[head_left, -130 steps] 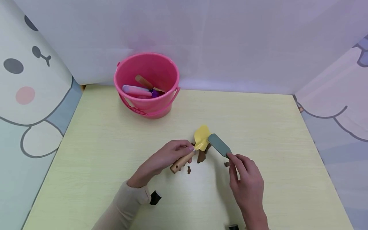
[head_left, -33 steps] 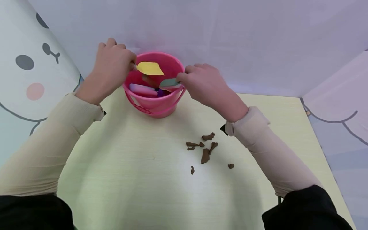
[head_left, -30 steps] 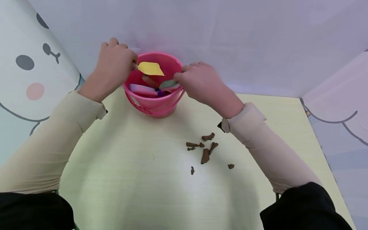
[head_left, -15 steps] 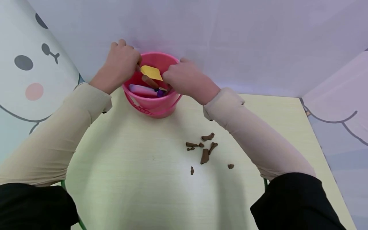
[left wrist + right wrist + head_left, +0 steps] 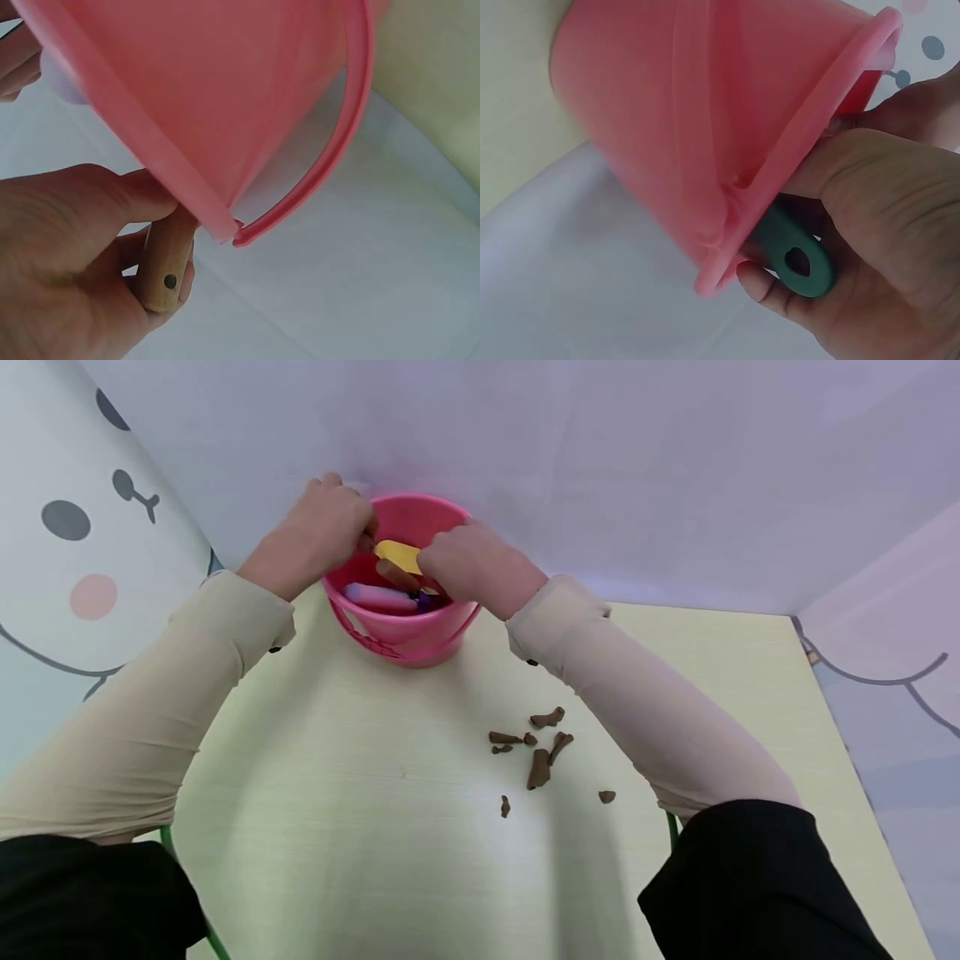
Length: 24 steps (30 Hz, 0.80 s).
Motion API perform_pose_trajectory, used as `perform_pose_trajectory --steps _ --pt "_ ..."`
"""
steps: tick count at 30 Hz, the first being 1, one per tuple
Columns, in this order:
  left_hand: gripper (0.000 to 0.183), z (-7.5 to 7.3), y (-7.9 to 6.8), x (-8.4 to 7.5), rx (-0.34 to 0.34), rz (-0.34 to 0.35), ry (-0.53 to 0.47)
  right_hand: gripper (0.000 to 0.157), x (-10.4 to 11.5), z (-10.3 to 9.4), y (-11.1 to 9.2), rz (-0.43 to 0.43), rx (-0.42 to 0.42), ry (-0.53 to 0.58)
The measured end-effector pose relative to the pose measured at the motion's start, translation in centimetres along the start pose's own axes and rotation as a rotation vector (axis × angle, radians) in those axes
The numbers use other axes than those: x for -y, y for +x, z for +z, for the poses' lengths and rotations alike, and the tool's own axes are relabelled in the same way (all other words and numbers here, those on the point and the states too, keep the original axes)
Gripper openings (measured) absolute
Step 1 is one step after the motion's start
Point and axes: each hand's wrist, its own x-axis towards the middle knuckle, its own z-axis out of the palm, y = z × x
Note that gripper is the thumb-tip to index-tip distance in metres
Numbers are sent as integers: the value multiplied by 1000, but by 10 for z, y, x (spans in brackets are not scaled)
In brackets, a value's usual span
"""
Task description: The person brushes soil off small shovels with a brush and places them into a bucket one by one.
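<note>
A pink bucket stands at the back of the table, its handle hanging down in front. My left hand, at the bucket's left rim, grips the wooden handle of a small toy shovel. The shovel's yellow blade lies inside the bucket. At the right rim, my right hand holds a flat green spatula-like tool by its end with a hole. The tool's other end is hidden in the bucket. A wooden handle and a pink-purple handle also lie inside.
Several brown pieces lie scattered on the pale table, right of the middle. A white cloth wall rises behind the bucket. Printed panels with cartoon figures stand on the left and right.
Both hands have moved from over the brown pieces to the bucket. Over the last second they come closer together and lower. The yellow blade and the green tool have gone down into the bucket.
</note>
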Motion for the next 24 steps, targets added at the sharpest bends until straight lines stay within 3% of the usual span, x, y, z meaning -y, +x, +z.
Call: perform_pose_trajectory --steps 9,15,24 --pt "12 8 1 -1 57 22 32 11 2 2 7 24 55 76" --pt "9 8 3 -4 52 50 80 17 2 3 10 59 112 99" --pt "21 8 7 -5 73 87 151 15 6 2 9 93 136 103"
